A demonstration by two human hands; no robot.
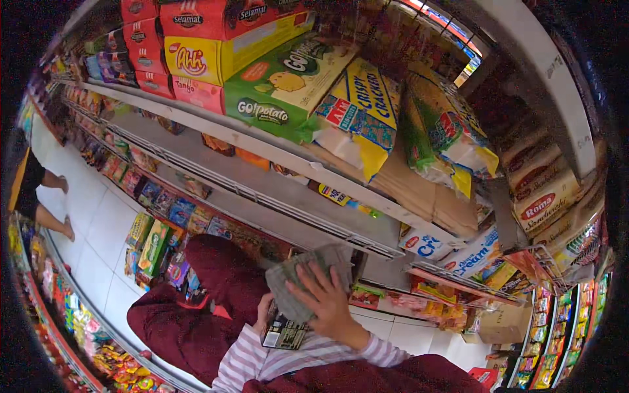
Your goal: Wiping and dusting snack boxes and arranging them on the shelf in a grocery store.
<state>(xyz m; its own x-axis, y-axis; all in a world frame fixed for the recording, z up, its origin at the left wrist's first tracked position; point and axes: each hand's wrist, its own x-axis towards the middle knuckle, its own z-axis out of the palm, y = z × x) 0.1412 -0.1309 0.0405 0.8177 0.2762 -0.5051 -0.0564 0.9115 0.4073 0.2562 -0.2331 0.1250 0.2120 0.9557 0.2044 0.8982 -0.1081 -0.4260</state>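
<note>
Low in the middle of the head view, my left hand point(264, 313) grips the side of a dark package point(285, 335) bearing pale printing. A folded grey cloth point(290, 287) covers the upper part of this package. My right hand point(322, 302) lies over the cloth with its fingers spread, pressing it against the package; its palm side is hidden. The cloth's upper edge is blurred. Both hands are in front of striped sleeves, between maroon-clothed knees.
Ahead, a shelf point(314, 169) bears a green Go!Potato box point(275, 88), red and yellow boxes and cracker packs point(363, 118). Wire-edged lower shelves hold more snacks. Boxed snacks point(150, 245) stand beside the left knee. Another person's legs point(51, 206) show at far left.
</note>
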